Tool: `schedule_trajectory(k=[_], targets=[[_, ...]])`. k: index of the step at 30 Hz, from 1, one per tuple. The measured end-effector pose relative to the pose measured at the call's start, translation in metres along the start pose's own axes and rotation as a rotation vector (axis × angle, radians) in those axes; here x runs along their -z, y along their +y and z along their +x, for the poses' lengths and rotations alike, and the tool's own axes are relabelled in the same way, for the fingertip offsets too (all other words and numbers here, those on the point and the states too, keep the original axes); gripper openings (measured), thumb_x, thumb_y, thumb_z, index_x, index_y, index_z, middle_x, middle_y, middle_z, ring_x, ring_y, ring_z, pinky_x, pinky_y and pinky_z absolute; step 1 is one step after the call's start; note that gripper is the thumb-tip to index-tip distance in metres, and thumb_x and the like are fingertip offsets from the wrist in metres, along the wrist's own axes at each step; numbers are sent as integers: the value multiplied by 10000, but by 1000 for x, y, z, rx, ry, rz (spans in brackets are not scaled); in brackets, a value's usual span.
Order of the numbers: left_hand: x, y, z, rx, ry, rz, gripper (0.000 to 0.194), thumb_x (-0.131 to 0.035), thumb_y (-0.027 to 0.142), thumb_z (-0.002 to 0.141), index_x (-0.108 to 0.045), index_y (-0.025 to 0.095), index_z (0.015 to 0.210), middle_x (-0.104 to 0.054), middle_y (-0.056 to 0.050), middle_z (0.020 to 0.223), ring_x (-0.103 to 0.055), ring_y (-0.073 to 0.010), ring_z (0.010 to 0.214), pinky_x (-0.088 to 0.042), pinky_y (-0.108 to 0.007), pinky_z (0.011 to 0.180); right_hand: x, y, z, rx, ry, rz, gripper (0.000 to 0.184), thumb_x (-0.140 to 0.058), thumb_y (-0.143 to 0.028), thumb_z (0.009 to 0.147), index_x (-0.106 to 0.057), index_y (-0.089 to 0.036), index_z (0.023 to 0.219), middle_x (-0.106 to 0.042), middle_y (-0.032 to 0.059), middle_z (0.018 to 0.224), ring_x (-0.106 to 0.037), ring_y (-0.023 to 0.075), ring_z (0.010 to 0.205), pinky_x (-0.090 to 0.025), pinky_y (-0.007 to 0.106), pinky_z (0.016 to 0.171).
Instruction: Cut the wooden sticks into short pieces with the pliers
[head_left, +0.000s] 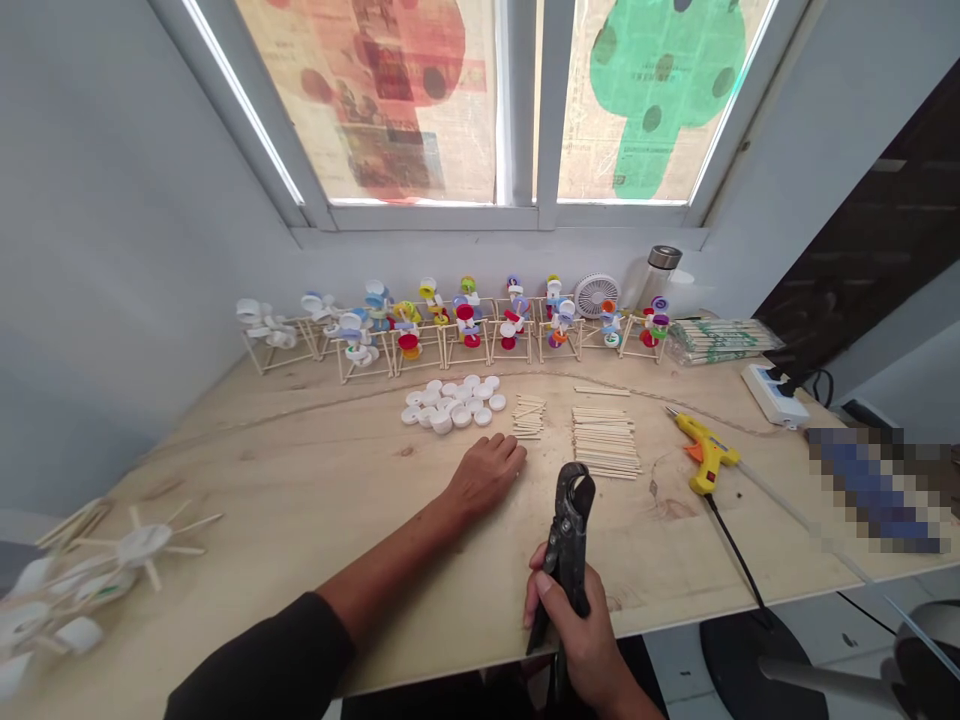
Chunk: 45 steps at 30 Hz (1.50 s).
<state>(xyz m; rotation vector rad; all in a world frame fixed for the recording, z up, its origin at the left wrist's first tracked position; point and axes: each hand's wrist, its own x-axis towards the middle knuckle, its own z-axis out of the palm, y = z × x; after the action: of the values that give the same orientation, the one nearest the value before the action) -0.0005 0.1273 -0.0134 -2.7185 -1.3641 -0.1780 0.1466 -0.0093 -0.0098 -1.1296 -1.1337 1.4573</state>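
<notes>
On window, newsprint illegible; right hand holds black cutter.

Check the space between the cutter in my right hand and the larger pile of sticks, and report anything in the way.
Nothing visible stands between the black cutter in your right hand and the larger stick pile. The smaller stick pile and yellow glue gun lie off to either side.

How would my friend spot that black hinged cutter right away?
Find the pale wooden table, then the person's bare right hand at its near edge. That hand grips the black hinged cutter with a hooked head; unlike the yellow plastic glue gun, it's in a hand.
</notes>
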Motion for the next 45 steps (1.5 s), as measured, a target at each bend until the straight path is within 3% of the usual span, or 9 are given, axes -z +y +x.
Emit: schedule_trajectory(k=[10,17,23,34,39,45], targets=[[0,8,14,104,64,-63,168,-375,210,861,-533,168,899,-542,-105,927,-480,-227,856,-356,-357,721,-2,-3,-4,1,18,31,335,-474,-480,830,-496,-157,918,-530,-16,603,-529,137,561,-418,280,595],[11,3,28,185,36,-152,255,-263,229,906,-504,184,975,-593,-73,959,-544,-173,850,-378,-273,686,-3,-3,-3,32,-2,80,349,-483,-500,816,-493,-159,889,-503,-28,570,-496,122,525,-400,255,553],[22,3,78,207,-64,-182,240,-292,297,900,-502,217,983,-639,-51,809,-591,-187,731,-346,-249,562,-3,10,-2,86,61,131,388,-498,-538,781,-506,-163,878,-514,-22,547,-497,122,490,-405,254,514],[10,18,152,89,-269,-211,209,-400,283,867,-551,214,995,-625,-71,935,-578,-200,875,-435,-303,695,0,22,-2,69,43,206,402,-496,-554,775,-488,-178,918,-518,-21,579,-511,127,508,-411,269,550],[4,17,174,18,-397,-227,293,-479,318,853,-513,148,1089,-549,-75,1077,-555,-175,918,-478,-378,780,0,23,-3,22,53,259,408,-525,-547,762,-494,-176,930,-517,-16,600,-526,134,528,-422,276,554],[1,14,185,-48,-504,-257,300,-483,311,852,-505,154,1107,-534,-79,1110,-549,-179,939,-478,-384,792,-1,25,-4,-19,79,259,438,-537,-560,746,-502,-171,944,-537,-9,601,-533,140,535,-412,287,568]])
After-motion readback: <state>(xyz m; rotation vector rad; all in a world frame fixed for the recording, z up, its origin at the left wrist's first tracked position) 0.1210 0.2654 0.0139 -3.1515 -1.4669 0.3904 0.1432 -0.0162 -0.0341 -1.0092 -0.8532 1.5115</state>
